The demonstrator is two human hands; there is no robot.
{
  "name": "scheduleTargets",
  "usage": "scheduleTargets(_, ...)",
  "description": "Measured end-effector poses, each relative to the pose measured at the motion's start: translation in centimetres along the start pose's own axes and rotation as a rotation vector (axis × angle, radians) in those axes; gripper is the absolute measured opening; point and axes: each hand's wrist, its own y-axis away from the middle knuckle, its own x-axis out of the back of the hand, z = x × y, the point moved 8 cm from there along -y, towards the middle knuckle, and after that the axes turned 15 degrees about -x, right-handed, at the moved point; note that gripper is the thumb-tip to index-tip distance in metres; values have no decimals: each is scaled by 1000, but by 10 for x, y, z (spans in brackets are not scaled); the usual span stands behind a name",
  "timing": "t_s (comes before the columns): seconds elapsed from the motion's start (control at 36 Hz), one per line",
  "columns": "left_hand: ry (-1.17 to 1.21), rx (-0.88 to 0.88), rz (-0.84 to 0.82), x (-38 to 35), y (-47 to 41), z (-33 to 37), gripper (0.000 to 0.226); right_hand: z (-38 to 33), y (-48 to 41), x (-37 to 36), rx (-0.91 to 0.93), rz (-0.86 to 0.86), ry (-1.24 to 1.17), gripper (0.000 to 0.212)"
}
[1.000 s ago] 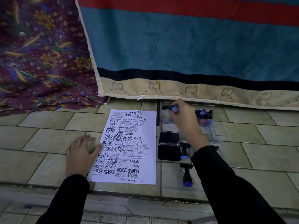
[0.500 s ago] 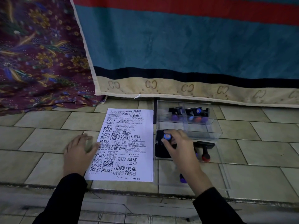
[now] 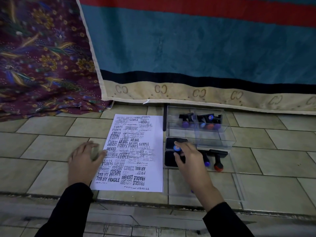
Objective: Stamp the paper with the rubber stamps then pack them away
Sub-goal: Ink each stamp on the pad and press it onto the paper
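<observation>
Paper [image 3: 133,151] on the floor [image 3: 42,151] is crowded with prints; my flat left hand [image 3: 83,161] pins its left edge. Right of it, my right hand [image 3: 189,161] grips a blue-capped stamp [image 3: 177,148] at the ink pad [image 3: 170,161]; further right, two loose stamps [image 3: 218,159] await packing, I judge.

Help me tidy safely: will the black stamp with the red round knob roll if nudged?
Probably not far: the black stamp with the red round knob lies on its side, and its flat rectangular base likely blocks rolling. It may pivot instead.
</observation>
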Motion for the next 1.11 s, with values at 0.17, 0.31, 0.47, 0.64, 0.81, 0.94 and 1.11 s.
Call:
scheduleTargets(0.17,8,8,-7,-2,0,-4,37,2,-4,-1,-40,-35,-13,37)
scheduleTargets(0.31,4,6,-12,-4,-1,-6,37,1,-4,3,-58,-65,-58,31)
scheduleTargets(0.47,5,18,-9,-4,-1,-6,37,-25,-15,13,19,1,-152,24)
scheduleTargets(0.64,6,8,-6,-3,-1,-5,37,-63,-45,-16,95,-62,-241,15)
scheduleTargets(0.81,8,-1,1,-1,-1,-3,37,-79,-65,-58,135,-169,-145,11)
scheduleTargets(0.94,11,23,-14,-2,-1,-4,38,-82,-74,-74,152,-231,-76,15)
scheduleTargets(1.11,10,21,-12,-1,-1,-3,38,-83,-75,-80,177,-249,-53,14)
